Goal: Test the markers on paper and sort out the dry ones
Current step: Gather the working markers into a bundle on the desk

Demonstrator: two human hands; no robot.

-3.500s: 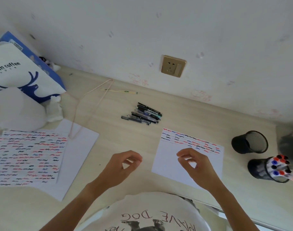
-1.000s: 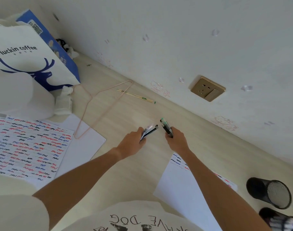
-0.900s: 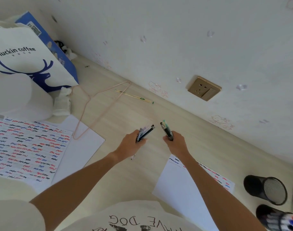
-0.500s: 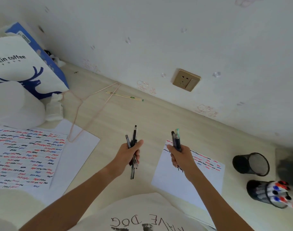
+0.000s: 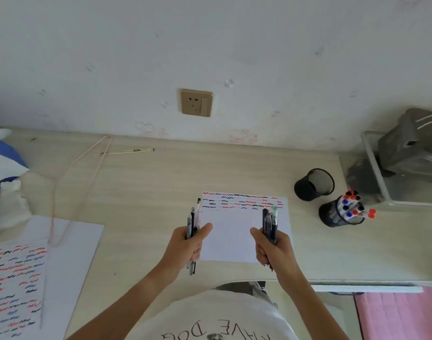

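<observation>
Bare desk around centre sheet near front edge, two mesh cups right — left hand fisted round a pen bundle, right hand fisted round another bundle, both upright at sheet's sides, exact counts unclear.

Scuffed white wall — brass socket; pale wood-grain desk.
</observation>
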